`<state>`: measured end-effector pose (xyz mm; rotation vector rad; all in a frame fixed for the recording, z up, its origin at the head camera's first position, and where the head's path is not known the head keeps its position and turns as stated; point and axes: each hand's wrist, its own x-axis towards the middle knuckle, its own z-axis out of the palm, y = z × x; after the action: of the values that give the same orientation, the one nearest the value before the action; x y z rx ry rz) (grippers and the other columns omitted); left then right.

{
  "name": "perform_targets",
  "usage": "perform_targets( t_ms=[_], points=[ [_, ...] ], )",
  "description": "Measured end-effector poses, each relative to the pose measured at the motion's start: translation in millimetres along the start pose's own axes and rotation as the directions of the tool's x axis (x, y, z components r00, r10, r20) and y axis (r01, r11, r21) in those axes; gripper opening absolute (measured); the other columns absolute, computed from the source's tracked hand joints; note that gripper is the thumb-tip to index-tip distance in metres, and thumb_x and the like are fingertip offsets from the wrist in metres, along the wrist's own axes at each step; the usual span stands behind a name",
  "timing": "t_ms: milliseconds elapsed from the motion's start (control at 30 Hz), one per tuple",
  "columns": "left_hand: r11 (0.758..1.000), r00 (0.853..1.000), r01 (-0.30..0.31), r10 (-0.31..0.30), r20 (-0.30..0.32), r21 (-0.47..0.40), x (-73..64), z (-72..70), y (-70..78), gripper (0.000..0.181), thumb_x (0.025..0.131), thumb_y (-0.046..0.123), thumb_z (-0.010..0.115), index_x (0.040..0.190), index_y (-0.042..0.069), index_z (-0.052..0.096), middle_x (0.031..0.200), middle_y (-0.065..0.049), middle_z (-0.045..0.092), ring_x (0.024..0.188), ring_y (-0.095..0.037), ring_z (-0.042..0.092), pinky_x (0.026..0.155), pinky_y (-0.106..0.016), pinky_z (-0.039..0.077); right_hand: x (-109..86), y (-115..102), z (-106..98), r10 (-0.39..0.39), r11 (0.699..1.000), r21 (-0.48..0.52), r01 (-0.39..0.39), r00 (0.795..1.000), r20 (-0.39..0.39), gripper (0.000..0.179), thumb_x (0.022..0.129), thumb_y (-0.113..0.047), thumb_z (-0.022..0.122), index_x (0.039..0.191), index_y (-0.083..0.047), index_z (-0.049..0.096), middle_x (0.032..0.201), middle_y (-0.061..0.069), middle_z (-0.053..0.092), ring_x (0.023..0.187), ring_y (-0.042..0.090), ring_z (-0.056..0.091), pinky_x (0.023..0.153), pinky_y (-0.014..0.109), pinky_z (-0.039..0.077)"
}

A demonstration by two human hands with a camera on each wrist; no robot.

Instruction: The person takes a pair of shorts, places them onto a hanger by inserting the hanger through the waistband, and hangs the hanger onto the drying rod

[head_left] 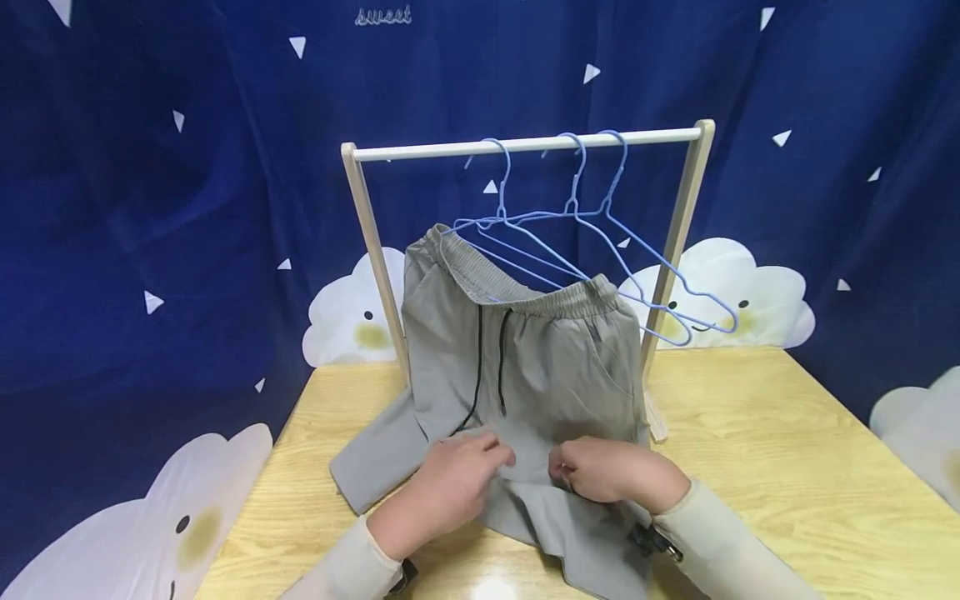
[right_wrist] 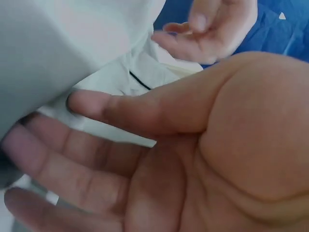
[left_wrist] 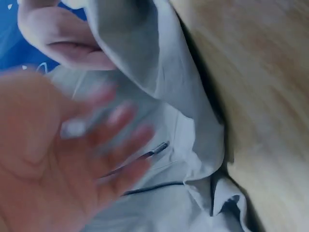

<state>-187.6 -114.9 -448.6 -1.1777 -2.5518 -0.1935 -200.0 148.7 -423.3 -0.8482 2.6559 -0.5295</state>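
Grey trousers point(head_left: 525, 350) with an elastic waistband and black drawstrings hang by the rack, the waistband around the lower part of a blue hanger point(head_left: 501, 187). One trouser leg point(head_left: 382, 458) lies on the table to the left; the other drapes toward the front. My left hand point(head_left: 461, 479) is over the cloth, its fingers loosely bent and holding nothing; they blur in the left wrist view. To its right, my right hand point(head_left: 607, 471) pinches a raised fold of the trousers point(right_wrist: 72, 43), thumb at the edge and fingers partly hidden by the cloth.
A small rack with a white rail point(head_left: 427, 151) and wooden posts stands on the light wooden table point(head_left: 750, 467). Two more blue hangers point(head_left: 618, 171) hang on its right part, their arms reaching past the right post. A dark blue curtain point(head_left: 187, 250) with clouds hangs behind.
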Motion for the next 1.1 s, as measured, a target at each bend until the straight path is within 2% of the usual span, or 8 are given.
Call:
perform_targets(
  t_ms=[133, 333, 567, 700, 800, 933, 1000, 1100],
  points=[
    [0.989, 0.982, -0.135, 0.142, 0.122, -0.063, -2.4, 2.6, 7.5, 0.011, 0.1, 0.029, 0.078, 0.11, 0.03, 0.076, 0.104, 0.013, 0.067, 0.09, -0.006, 0.068, 0.079, -0.027, 0.058, -3.1, -10.7, -1.3, 0.117, 0.985, -0.117, -0.123, 0.991, -0.06, 0.025, 0.098, 0.001, 0.059, 0.079, -0.015, 0.062, 0.073, 0.0, 0.051, 0.07, 0.016, 0.047, 0.066, 0.036, 0.041],
    [0.965, 0.92, -0.215, 0.252, 0.299, -0.15, -7.0, 2.5, 9.5, 0.028, 0.099, 0.042, 0.08, 0.125, 0.034, 0.082, 0.144, 0.002, 0.069, 0.137, -0.018, 0.063, 0.111, -0.034, 0.054, -3.6, -9.7, -3.0, 0.189, 0.963, -0.172, -0.206, 0.976, -0.112, 0.019, 0.099, 0.001, 0.061, 0.092, -0.01, 0.075, 0.086, 0.006, 0.07, 0.072, 0.019, 0.054, 0.069, 0.043, 0.053],
    [0.95, 0.926, -0.225, 0.278, 0.256, -0.217, -6.1, -1.7, 7.4, 0.05, 0.099, 0.046, 0.077, 0.056, 0.027, 0.061, 0.087, 0.016, 0.077, 0.125, 0.0, 0.067, 0.101, -0.017, 0.052, -5.6, -6.6, -3.5, 0.138, 0.965, -0.208, -0.159, 0.984, -0.112, 0.02, 0.094, 0.002, 0.065, 0.08, -0.013, 0.066, 0.077, 0.001, 0.061, 0.07, 0.017, 0.052, 0.068, 0.041, 0.051],
    [0.971, 0.944, -0.157, 0.202, 0.263, -0.18, -7.2, 1.7, 10.1, 0.027, 0.091, 0.048, 0.087, 0.099, 0.029, 0.069, 0.134, 0.007, 0.066, 0.112, -0.003, 0.067, 0.087, -0.017, 0.054, -8.8, -8.4, -4.2, 0.15, 0.963, -0.212, -0.164, 0.985, -0.081, 0.011, 0.086, -0.002, 0.076, 0.089, -0.012, 0.074, 0.082, -0.001, 0.067, 0.074, 0.016, 0.057, 0.076, 0.042, 0.056],
    [0.975, 0.912, -0.104, 0.172, 0.372, -0.196, -9.2, 1.8, 11.3, 0.067, 0.086, 0.053, 0.09, 0.143, 0.033, 0.06, 0.159, -0.002, 0.053, 0.135, -0.017, 0.061, 0.103, -0.03, 0.056, -10.9, -10.2, -5.4, 0.195, 0.96, -0.198, -0.198, 0.98, -0.037, 0.019, 0.08, -0.009, 0.087, 0.096, -0.011, 0.077, 0.084, -0.002, 0.069, 0.076, 0.016, 0.058, 0.079, 0.044, 0.057],
    [0.961, 0.862, -0.112, 0.22, 0.456, -0.251, -11.3, 0.3, 9.2, 0.085, 0.088, 0.059, 0.086, 0.162, 0.035, 0.049, 0.173, -0.008, 0.04, 0.158, -0.029, 0.043, 0.12, -0.04, 0.048, -14.2, -11.7, -6.6, 0.228, 0.959, -0.173, -0.224, 0.974, 0.001, 0.035, 0.073, -0.019, 0.098, 0.099, -0.013, 0.076, 0.084, -0.005, 0.067, 0.078, 0.015, 0.057, 0.08, 0.042, 0.056],
    [0.959, 0.884, -0.135, 0.23, 0.407, -0.25, -10.2, -1.5, 5.5, 0.076, 0.094, 0.059, 0.079, 0.16, 0.033, 0.053, 0.17, -0.007, 0.045, 0.157, -0.025, 0.045, 0.12, -0.038, 0.048, -15.7, -10.3, -6.6, 0.232, 0.96, -0.16, -0.229, 0.973, -0.006, 0.034, 0.072, -0.02, 0.099, 0.096, -0.013, 0.075, 0.083, -0.005, 0.067, 0.078, 0.015, 0.058, 0.08, 0.042, 0.056],
    [0.982, 0.956, -0.083, 0.127, 0.266, -0.169, -7.0, -13.6, -7.5, 0.056, 0.1, 0.052, 0.075, 0.149, 0.026, 0.064, 0.153, -0.003, 0.062, 0.138, -0.019, 0.062, 0.11, -0.037, 0.055, -19.1, -9.3, -7.9, 0.264, 0.946, -0.182, -0.27, 0.963, -0.059, 0.03, 0.073, -0.016, 0.096, 0.085, -0.013, 0.069, 0.079, -0.002, 0.063, 0.074, 0.017, 0.055, 0.072, 0.043, 0.053]
  ],
)
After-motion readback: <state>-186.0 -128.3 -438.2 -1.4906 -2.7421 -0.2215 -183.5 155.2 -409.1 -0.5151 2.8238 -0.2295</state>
